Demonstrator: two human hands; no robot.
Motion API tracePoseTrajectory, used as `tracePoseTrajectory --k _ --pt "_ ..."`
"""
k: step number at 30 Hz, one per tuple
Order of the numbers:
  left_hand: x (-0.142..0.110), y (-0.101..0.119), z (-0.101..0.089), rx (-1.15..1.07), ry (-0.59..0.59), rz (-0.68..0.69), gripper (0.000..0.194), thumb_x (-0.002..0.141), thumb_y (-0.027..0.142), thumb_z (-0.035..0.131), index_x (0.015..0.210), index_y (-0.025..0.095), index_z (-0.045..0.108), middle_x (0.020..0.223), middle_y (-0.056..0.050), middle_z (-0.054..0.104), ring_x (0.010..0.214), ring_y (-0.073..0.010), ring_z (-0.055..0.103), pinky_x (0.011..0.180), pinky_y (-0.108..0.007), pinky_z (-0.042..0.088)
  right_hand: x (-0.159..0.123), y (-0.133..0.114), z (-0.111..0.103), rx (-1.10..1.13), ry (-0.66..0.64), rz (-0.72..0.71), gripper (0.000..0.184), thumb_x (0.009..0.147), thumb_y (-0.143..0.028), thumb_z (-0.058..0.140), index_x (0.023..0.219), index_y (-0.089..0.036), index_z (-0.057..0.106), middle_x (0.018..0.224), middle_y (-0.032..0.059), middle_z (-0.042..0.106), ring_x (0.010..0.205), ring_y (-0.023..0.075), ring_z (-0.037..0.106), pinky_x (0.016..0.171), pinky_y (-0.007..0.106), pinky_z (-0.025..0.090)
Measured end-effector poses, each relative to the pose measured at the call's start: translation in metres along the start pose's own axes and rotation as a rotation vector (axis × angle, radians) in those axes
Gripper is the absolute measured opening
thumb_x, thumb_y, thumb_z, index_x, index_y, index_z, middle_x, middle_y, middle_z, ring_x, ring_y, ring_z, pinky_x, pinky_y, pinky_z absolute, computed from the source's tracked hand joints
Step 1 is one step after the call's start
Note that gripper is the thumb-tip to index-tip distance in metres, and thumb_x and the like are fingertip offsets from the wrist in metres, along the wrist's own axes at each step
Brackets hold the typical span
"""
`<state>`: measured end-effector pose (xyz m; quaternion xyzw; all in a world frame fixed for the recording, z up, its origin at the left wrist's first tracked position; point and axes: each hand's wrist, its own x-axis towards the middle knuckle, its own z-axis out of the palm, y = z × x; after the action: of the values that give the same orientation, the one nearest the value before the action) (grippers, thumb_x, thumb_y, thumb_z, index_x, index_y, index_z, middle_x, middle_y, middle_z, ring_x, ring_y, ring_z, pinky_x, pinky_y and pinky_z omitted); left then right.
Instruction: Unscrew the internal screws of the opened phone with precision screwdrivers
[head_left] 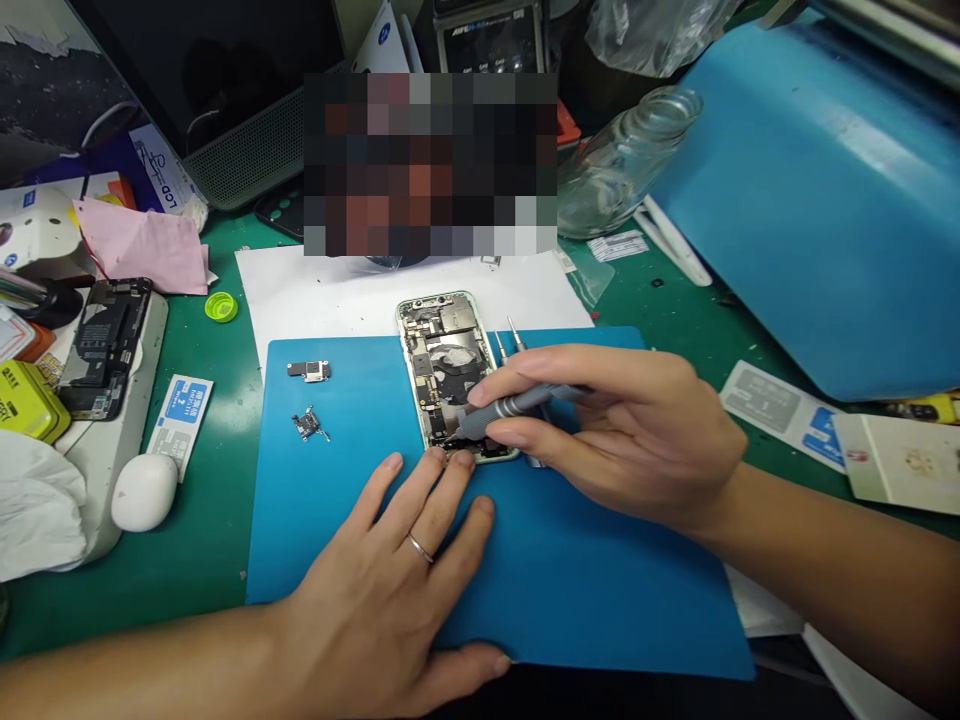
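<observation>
An opened smartphone with its inner parts bare lies on a blue mat. My right hand is closed around a grey precision screwdriver, its tip low over the phone's lower left part; whether it touches is too small to tell. My left hand, a ring on one finger, lies flat with fingers spread, two fingertips at the phone's bottom edge. Two more thin driver tips show beside the phone, partly behind my right hand. Left of the phone lie a small metal bracket part and a small dark component.
White paper lies behind the mat. At left, another opened phone rests on a white box near a white earbud case and green cap. A glass jar and large blue sheet occupy the right. A blurred patch hides the back centre.
</observation>
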<state>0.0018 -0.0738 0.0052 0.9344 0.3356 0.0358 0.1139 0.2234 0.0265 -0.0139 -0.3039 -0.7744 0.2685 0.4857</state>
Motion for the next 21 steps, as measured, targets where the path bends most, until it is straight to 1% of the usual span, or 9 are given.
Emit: tracePoseTrajectory --k 3,10,14,18,21 --pt "-0.0001 -0.0005 -0.0001 -0.008 -0.001 0.0 0.079 0.103 0.069 0.036 0.155 0.01 0.039 0.167 -0.022 0.026 0.157 -0.0369 0.019 0.126 -0.052 0.014 -0.0013 0.0002 0.0003 0.015 0.004 0.0 0.037 0.087 -0.023 0.078 0.122 -0.028 0.066 0.101 0.0017 0.081 0.083 0.0176 0.08 0.073 0.027 0.069" --pt "-0.0006 0.0 0.0004 -0.026 0.005 0.001 0.079 0.103 0.068 0.037 0.156 0.01 0.038 0.167 -0.022 0.026 0.158 -0.0364 0.016 0.127 -0.05 0.005 -0.0027 0.0037 0.0001 0.006 0.026 -0.048 0.046 0.087 -0.021 0.079 0.129 -0.03 0.063 0.103 0.0002 0.081 0.087 0.017 0.08 0.076 0.028 0.069" --pt "0.0002 0.0001 0.0006 -0.03 -0.006 0.0 0.079 0.103 0.068 0.037 0.156 0.01 0.038 0.167 -0.022 0.025 0.158 -0.0366 0.015 0.126 -0.05 0.003 -0.0035 0.0046 -0.0008 0.002 0.047 -0.056 0.051 0.086 -0.018 0.079 0.132 -0.034 0.063 0.104 -0.0007 0.081 0.088 0.0175 0.08 0.077 0.028 0.069" --pt "0.0003 0.0 -0.0002 -0.031 -0.018 -0.002 0.079 0.103 0.068 0.036 0.157 0.01 0.037 0.168 -0.022 0.023 0.158 -0.037 0.014 0.126 -0.051 0.002 -0.0026 0.0036 -0.0027 -0.009 0.05 -0.026 0.051 0.085 -0.018 0.08 0.131 -0.034 0.064 0.103 -0.0008 0.081 0.089 0.0192 0.08 0.077 0.03 0.068" --pt "-0.0008 0.0 -0.0012 -0.023 -0.031 -0.007 0.08 0.103 0.068 0.035 0.158 0.011 0.034 0.169 -0.021 0.019 0.158 -0.0378 0.012 0.125 -0.051 0.002 0.0004 0.0037 -0.0036 -0.007 0.066 -0.055 0.049 0.085 -0.017 0.08 0.129 -0.031 0.064 0.1 -0.0002 0.081 0.084 0.0179 0.079 0.074 0.029 0.067"
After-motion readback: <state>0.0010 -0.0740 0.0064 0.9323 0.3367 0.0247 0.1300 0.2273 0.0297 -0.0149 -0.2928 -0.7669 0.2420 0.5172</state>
